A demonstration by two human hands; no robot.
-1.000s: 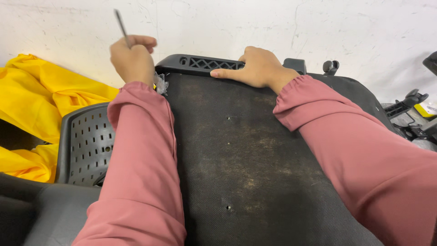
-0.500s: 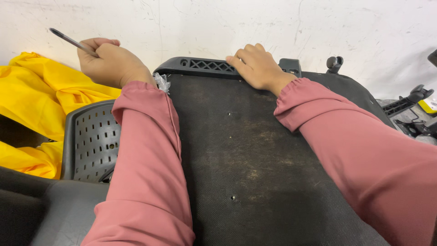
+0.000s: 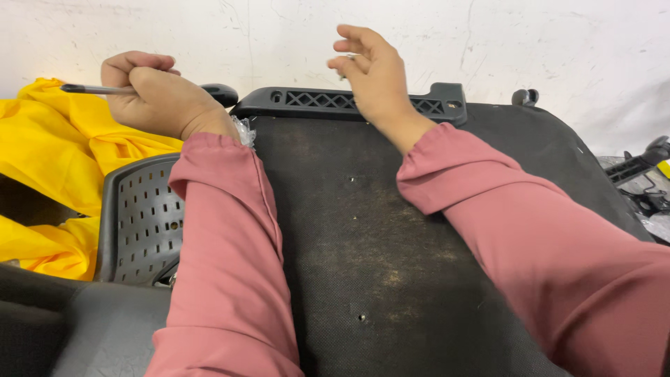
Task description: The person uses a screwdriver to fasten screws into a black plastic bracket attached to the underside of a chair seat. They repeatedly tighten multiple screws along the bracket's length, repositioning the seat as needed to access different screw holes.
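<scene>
My left hand is closed around a thin dark metal tool that points left, held above the yellow cloth. My right hand is lifted off the black panel, fingers loosely curled, and seems to pinch a small item I cannot make out. It hovers over the panel's grey plastic lattice edge. Both arms wear pink sleeves and rest across the dusty black fabric surface, which has small screw holes.
A perforated grey plastic piece lies left of the panel. A white scuffed wall rises behind. Black parts sit at the far right. A grey moulded part fills the lower left.
My left hand has carried the tool left and turned it level. My right hand has lifted off the lattice edge and moved left, fingers now raised.
</scene>
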